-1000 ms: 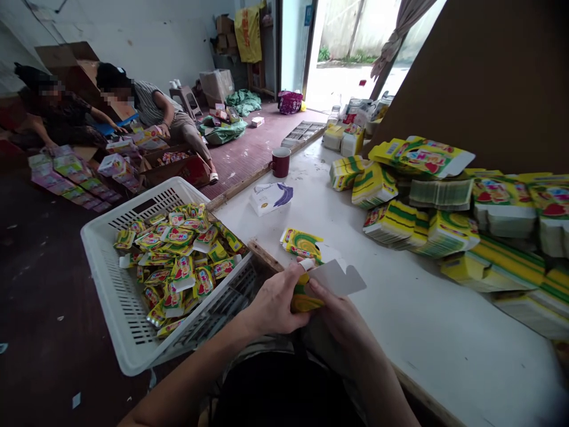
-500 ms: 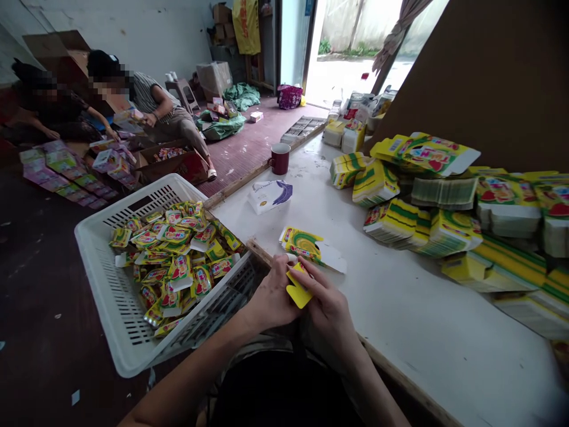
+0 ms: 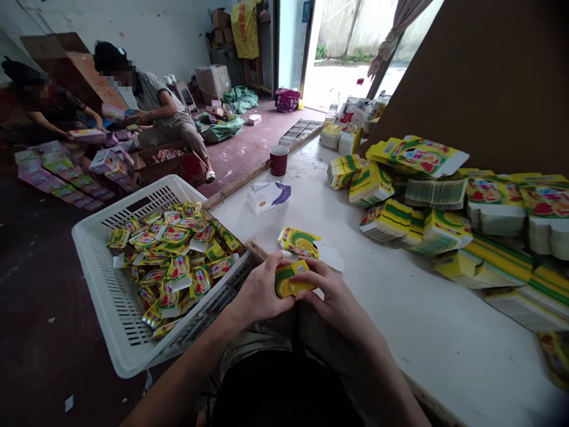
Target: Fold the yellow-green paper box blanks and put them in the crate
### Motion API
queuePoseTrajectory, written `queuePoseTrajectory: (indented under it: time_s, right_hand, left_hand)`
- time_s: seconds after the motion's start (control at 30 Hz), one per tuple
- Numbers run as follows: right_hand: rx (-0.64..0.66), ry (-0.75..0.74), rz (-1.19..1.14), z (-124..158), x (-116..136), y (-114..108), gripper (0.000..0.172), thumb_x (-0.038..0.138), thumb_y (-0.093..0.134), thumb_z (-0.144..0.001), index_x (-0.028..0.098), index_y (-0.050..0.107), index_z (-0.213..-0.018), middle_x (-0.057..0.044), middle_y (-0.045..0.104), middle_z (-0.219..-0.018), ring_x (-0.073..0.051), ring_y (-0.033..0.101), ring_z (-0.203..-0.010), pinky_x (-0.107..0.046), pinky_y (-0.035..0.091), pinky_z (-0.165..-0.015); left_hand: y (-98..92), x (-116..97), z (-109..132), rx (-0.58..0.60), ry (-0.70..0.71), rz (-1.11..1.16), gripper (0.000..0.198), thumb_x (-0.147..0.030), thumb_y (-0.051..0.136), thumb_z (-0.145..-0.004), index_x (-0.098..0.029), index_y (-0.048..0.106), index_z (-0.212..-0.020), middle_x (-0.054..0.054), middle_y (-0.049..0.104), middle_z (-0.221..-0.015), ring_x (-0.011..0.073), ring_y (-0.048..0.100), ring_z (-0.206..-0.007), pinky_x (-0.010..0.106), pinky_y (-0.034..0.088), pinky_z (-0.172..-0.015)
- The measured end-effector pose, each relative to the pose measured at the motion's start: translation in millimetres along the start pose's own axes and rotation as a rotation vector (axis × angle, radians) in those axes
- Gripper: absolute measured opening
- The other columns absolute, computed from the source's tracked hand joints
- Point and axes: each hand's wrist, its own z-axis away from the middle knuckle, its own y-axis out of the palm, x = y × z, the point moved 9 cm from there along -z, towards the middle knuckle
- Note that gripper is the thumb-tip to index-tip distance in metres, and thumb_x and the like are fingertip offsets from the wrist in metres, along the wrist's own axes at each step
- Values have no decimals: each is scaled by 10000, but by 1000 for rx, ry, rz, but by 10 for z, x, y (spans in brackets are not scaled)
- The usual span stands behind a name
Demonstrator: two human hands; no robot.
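Between my two hands is a small yellow and green carton (image 3: 287, 280), its printed broad side facing up. My left hand (image 3: 262, 289) grips its left end, and the fingers of my right hand (image 3: 329, 290) close on its right end. Just beyond lies a flat carton blank (image 3: 302, 242) with a white flap, on the white table (image 3: 386, 308). To the left, a white plastic basket (image 3: 100, 284) holds many small yellow packs (image 3: 178, 237), some with white flaps sticking out.
Stacks of folded carton blanks (image 3: 400, 222) fill the table's right side. A tissue pack (image 3: 269, 197) and a maroon mug (image 3: 278, 161) stand farther back. Two people (image 3: 155, 98) sit at the far left among purple boxes (image 3: 57, 166). A wooden strip (image 3: 258, 248) edges the table.
The carton has turned in my hands: a yellow flap stood out before, now its green-ringed side shows. My right fingers have spread along its right end. The people at the left have shifted their boxes.
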Motion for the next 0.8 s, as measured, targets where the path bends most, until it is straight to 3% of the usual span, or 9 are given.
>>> queuePoseTrajectory:
  time_s: [0.1, 0.17, 0.27, 0.33, 0.4, 0.47, 0.57, 0.67, 0.8]
  right_hand:
    - [-123, -17, -120, 10, -28, 26, 582, 276, 604, -899, 324, 388, -1437, -106, 425, -1462, -288, 416, -1356, -484, 407, -1084]
    - [-231, 18, -163, 1, -159, -24, 694, 330, 578, -918, 301, 207, -1504, -132, 397, -1484, -275, 492, -1290, -474, 447, -1041]
    - [-428, 193, 120, -29, -490, -263, 456, 360, 560, -916, 214, 475, -1340, -146, 566, -1243, -270, 603, -1067, -457, 510, -917]
    - [-464, 282, 275, -90, -679, -375, 313, 320, 604, -874, 175, 619, -1151, -152, 596, -1086, -310, 578, -1023, -501, 482, -905]
    - [-439, 329, 333, -170, -817, -391, 195, 265, 644, -826, 161, 675, -988, -151, 600, -975, -330, 568, -958, -525, 464, -880]
    - [-415, 362, 372, -226, -893, -359, 90, 221, 656, -795, 166, 671, -864, -138, 597, -892, -324, 566, -891, -511, 463, -841]
    - [-410, 389, 400, -243, -903, -322, 48, 191, 651, -775, 180, 622, -811, -127, 598, -870, -318, 554, -884, -478, 449, -822]
    - [-414, 397, 375, -201, -829, -355, 53, 189, 612, -796, 197, 563, -780, -106, 614, -849, -294, 557, -858, -435, 440, -791]
    - [-346, 377, 265, -110, -612, -348, 118, 252, 585, -845, 216, 519, -755, -27, 610, -711, -206, 556, -653, -332, 428, -631]
  left_hand:
    - [-29, -16, -12, -70, -9, 95, 657, -185, 860, -545, -236, 595, -1143, 81, 691, -1099, 272, 637, -1044, 357, 474, -942]
    - [-192, 19, -41, -231, -15, 287, 612, -242, 867, -577, -241, 586, -1120, 65, 683, -1079, 241, 651, -992, 324, 499, -894]
    - [-613, 277, 1, -678, -57, 725, 435, -503, 726, -744, -250, 560, -1057, 41, 658, -1047, 208, 652, -951, 316, 527, -853]
    - [-705, 516, 27, -840, -178, 921, 432, -626, 505, -860, -231, 544, -1032, 64, 636, -1062, 205, 641, -996, 335, 529, -886]
    - [-613, 691, 2, -799, -356, 978, 442, -602, 366, -933, -203, 530, -1030, 95, 624, -1076, 191, 644, -989, 334, 533, -885]
    - [-450, 769, -23, -682, -464, 968, 373, -512, 372, -965, -179, 534, -1013, 105, 631, -1057, 173, 655, -932, 314, 542, -847]
    - [-185, 759, -44, -521, -480, 956, 260, -395, 509, -933, -156, 571, -1014, 90, 666, -985, 155, 661, -830, 288, 542, -785]
    - [102, 727, -27, -351, -505, 930, 298, -383, 666, -837, -123, 619, -976, 85, 688, -872, 169, 663, -750, 305, 536, -737]
    - [331, 639, 7, -216, -474, 896, 396, -364, 830, -684, -131, 651, -949, 82, 699, -942, 208, 665, -878, 334, 512, -823]
